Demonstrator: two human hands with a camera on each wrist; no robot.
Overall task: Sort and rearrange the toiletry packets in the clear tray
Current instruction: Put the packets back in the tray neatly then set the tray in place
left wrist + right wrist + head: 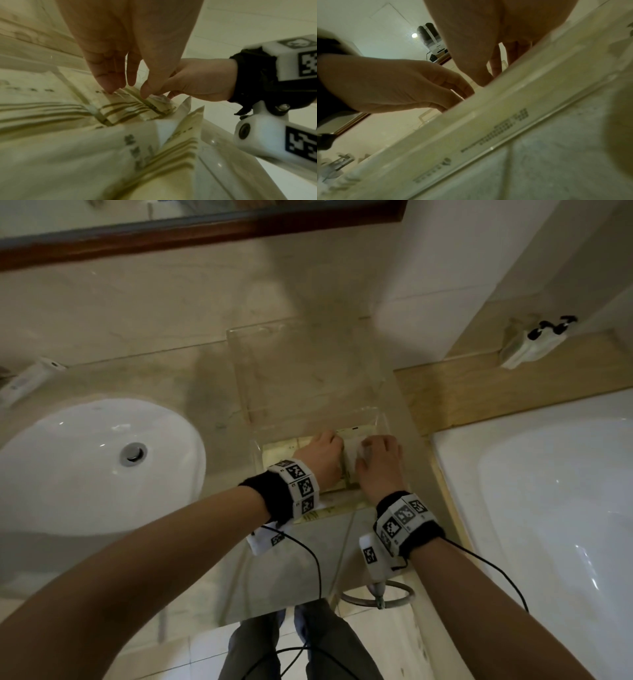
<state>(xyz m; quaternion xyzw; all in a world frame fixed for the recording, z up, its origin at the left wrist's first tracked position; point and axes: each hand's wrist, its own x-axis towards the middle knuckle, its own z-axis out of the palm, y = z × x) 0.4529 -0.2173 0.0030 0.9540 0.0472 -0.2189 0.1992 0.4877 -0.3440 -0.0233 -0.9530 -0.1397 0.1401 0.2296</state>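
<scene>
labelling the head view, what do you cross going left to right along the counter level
sink → left hand → right hand → bathtub

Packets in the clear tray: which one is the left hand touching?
The green-striped packet at the far end under the left hand, fingertips on its top edge; the other packets lie nearer, untouched.
</scene>
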